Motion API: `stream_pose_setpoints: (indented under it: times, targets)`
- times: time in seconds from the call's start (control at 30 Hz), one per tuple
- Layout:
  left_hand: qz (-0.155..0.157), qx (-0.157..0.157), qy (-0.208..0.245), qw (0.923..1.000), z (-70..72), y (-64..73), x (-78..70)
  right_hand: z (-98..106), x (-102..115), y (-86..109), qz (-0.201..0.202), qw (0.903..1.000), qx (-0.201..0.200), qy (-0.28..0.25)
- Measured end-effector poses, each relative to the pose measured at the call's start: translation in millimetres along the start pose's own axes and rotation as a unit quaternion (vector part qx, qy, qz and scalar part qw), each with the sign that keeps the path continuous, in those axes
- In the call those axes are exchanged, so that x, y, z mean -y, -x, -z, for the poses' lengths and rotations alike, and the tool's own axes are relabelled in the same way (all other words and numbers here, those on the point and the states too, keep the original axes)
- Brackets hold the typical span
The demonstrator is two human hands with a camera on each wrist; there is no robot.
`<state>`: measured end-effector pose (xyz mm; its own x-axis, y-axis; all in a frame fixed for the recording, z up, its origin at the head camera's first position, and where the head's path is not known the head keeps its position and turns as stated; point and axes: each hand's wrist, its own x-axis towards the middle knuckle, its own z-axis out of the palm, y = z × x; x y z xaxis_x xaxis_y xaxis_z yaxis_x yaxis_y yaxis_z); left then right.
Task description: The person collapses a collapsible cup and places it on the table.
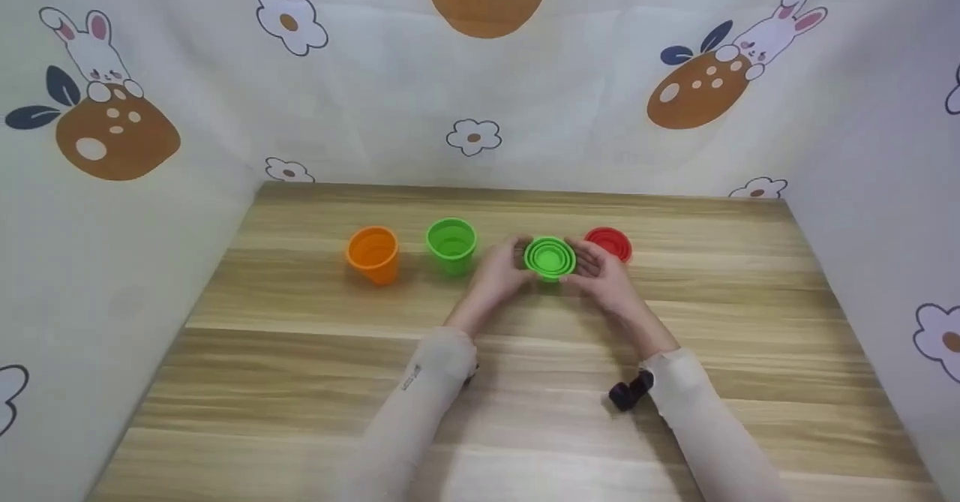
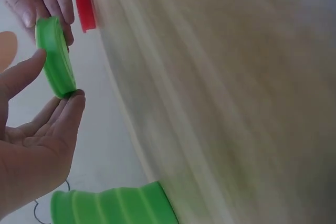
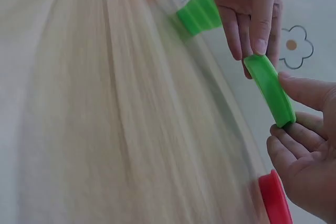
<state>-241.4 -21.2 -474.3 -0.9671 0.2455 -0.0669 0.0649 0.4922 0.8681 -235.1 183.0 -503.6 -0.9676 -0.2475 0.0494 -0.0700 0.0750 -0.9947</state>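
Between both hands, a collapsed green folding cup (image 1: 550, 259) is held above the table, its nested rings facing up in the head view. My left hand (image 1: 501, 268) pinches its left edge, thumb on the near side and fingers beneath. On the opposite edge my right hand (image 1: 604, 277) grips the same way. The left wrist view shows the flat green cup (image 2: 54, 59) side-on, raised off the wood. To the left stands an extended green cup (image 1: 452, 245), and beyond it an extended orange cup (image 1: 373, 254). A collapsed red cup (image 1: 609, 244) lies just behind my right hand, partly hidden.
The cups are on a wood-grain table (image 1: 315, 382). A pale curtain (image 1: 375, 104) with rabbit, fruit and flower prints encloses the back and both sides. A black wrist device (image 1: 630, 391) sticks out from the right sleeve.
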Motion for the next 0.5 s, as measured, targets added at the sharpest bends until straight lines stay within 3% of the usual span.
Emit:
stream_pose_setpoints:
  times: [0.3,0.5]
  targets:
    - [0.004,0.05,-0.095,0.9942,-6.6,-20.4,6.8,13.0,-14.1,-6.5,-0.035,0.9965,0.039,0.065]
    - [-0.006,0.074,-0.092,0.993,-5.1,-29.9,9.6,19.2,-15.1,-10.0,-0.023,0.9951,0.069,0.067]
